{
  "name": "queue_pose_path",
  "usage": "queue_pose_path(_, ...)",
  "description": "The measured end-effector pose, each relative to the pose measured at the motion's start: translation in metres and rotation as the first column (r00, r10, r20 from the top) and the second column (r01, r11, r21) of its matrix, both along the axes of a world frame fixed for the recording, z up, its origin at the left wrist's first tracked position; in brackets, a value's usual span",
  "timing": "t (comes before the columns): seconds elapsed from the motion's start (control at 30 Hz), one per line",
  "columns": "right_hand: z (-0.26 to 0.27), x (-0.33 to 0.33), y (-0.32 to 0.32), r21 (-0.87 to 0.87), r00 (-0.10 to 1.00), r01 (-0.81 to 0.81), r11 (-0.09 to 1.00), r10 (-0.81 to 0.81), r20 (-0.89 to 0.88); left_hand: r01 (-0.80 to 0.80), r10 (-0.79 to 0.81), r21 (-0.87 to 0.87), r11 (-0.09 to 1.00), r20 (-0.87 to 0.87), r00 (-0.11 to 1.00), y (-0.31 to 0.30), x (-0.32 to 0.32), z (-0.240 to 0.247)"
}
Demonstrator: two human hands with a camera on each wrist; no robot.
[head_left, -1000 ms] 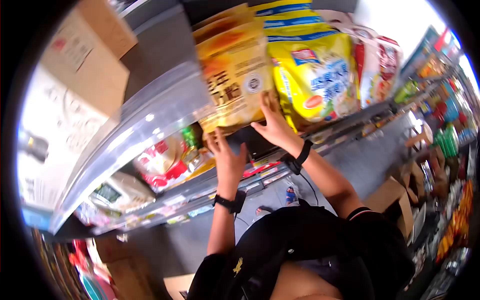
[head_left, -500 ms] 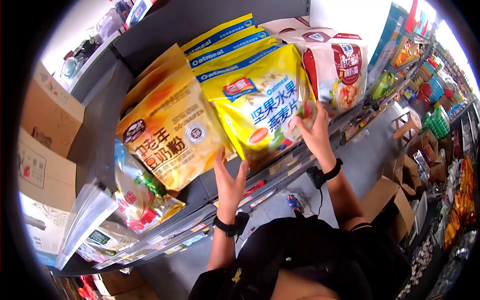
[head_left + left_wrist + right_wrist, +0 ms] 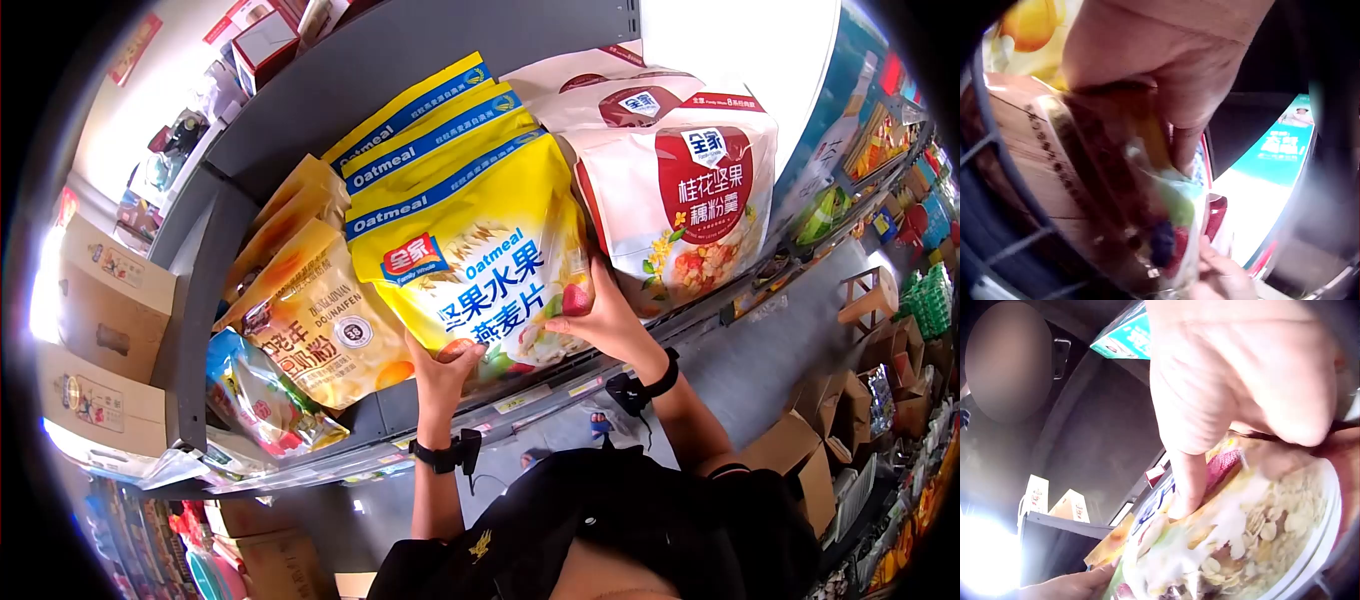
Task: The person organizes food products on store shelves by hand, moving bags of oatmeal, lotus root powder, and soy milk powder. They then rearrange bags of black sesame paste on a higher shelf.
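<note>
The front yellow oatmeal bag [image 3: 480, 255] leans on the shelf before other yellow bags. My left hand [image 3: 440, 385] holds its lower left corner, thumb on the front and fingers going behind the side. My right hand [image 3: 610, 320] grips the lower right side, its thumb on the printed front. In the left wrist view the left hand [image 3: 1160, 62] has its thumb against the bag's lower part [image 3: 1172, 231]. The right wrist view shows the right hand [image 3: 1235, 375] pressing a thumb onto the bag [image 3: 1241, 531], beside the printed flakes.
Golden soy powder bags [image 3: 320, 320] stand left of the yellow ones, with a blue-green bag [image 3: 260, 395] further left. White and red bags [image 3: 690, 200] stand right. A shelf edge with price tags [image 3: 520, 400] runs below; cartons [image 3: 105, 400] stand far left.
The view has swung so the bags look shifted. Both hands have gone from the golden bag, a second ago, to the two lower sides of the front yellow bag and taken hold.
</note>
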State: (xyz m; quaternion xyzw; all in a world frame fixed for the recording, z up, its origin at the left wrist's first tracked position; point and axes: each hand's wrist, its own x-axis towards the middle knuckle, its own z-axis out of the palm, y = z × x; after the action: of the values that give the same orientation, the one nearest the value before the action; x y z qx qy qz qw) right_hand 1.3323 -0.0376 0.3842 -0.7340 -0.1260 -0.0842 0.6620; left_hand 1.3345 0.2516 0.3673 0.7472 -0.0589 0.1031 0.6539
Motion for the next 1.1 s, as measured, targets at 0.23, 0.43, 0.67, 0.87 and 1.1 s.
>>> queue_pose_path(0.23, 0.004, 0.026, 0.007, -0.067, 0.969, 0.141, 0.988, -0.124, 0.212, 0.002, 0.006, -0.116, 0.993, 0.064, 0.998, -0.007, 0.010, 0.029)
queue_pose_path(0.43, 0.045, 0.036, 0.022, 0.020, 0.966, 0.151, 0.988, -0.152, 0.211, -0.077, 0.092, -0.121, 0.990, 0.119, 0.989, -0.010, 0.030, 0.043)
queue_pose_path(0.67, 0.036, 0.032, 0.005, -0.102, 0.994, 0.099, 0.990, -0.104, -0.046, 0.002, 0.002, -0.211, 0.978, 0.020, 1.000, 0.004, 0.022, 0.027)
queue_pose_path(0.87, 0.029, 0.056, 0.015, 0.194, 0.957, 0.211, 0.958, -0.162, -0.240, 0.061, -0.117, -0.369, 0.928, -0.132, 0.984, 0.009, 0.016, 0.059)
queue_pose_path(1.1, 0.031, 0.063, 0.021, 0.331, 0.979, 0.146, 0.932, -0.088, -0.184, 0.081, -0.109, -0.242, 0.967, -0.108, 0.988, 0.017, 0.041, 0.029)
